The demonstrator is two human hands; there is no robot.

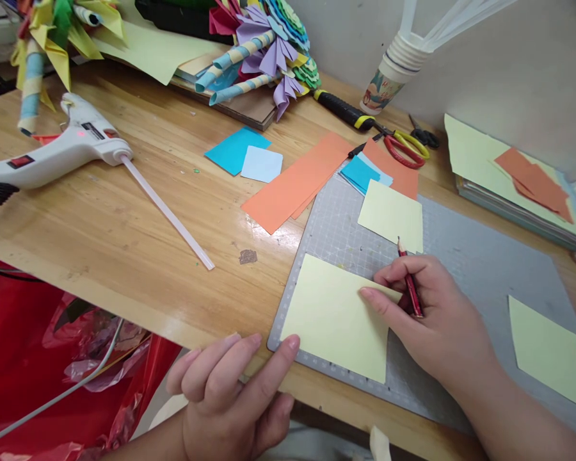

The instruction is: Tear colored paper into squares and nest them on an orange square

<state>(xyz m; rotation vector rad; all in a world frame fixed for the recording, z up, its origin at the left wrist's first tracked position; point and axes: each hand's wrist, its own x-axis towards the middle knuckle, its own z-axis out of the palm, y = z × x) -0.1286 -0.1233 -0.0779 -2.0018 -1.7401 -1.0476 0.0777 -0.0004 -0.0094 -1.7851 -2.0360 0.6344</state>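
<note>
A pale yellow sheet of paper (336,320) lies on the grey cutting mat (345,221). My right hand (436,317) pinches the sheet's upper right corner between thumb and fingers. Tucked in the same hand is a dark red pencil (413,288), its tip pointing up and away. My left hand (240,384) is at the sheet's lower left corner, index finger stretched to its edge and the other fingers apart, holding nothing. Just beyond the pencil tip lies a smaller pale yellow piece (392,213). Another yellow sheet (550,352) rests on the mat at the right.
A white glue gun (72,144) with its glue stick occupies the left. Orange strips (297,182), blue pieces (237,150) and red-yellow handled scissors (406,150) lie farther back. Paper cups (388,73) stand by the wall. Striped paper tubes with folded flowers (244,51) sit behind.
</note>
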